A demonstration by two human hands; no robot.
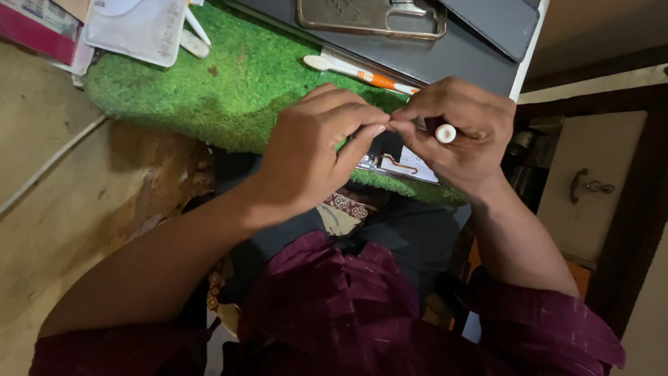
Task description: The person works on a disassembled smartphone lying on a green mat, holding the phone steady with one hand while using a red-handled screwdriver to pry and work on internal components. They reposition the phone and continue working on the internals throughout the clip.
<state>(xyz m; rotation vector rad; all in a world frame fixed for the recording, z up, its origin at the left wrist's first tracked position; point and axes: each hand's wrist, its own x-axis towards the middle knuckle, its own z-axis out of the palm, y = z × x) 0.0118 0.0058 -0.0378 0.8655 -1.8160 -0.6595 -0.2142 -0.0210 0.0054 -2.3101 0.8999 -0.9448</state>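
Pinching hard: right hand (456, 132) curled round small white-capped cylinder (445, 133), cap end poking out between fingers. Left hand (316, 150) fingertips pressed against right fingertips, thing between them too tiny to make out tbh. Both hover over green fuzzy mat (229, 83). Orange-and-white tool (358, 71) lies just behind, on dark tray (459, 49) with clear phone case (372, 15).

A shaggy, rough green mat (229, 90) looks like synthetic turf, lying beside a smooth, matt grey panel (452, 56). The phone case (372, 17) is glossy clear plastic; the maroon shirt (334, 313) is soft woven cloth.
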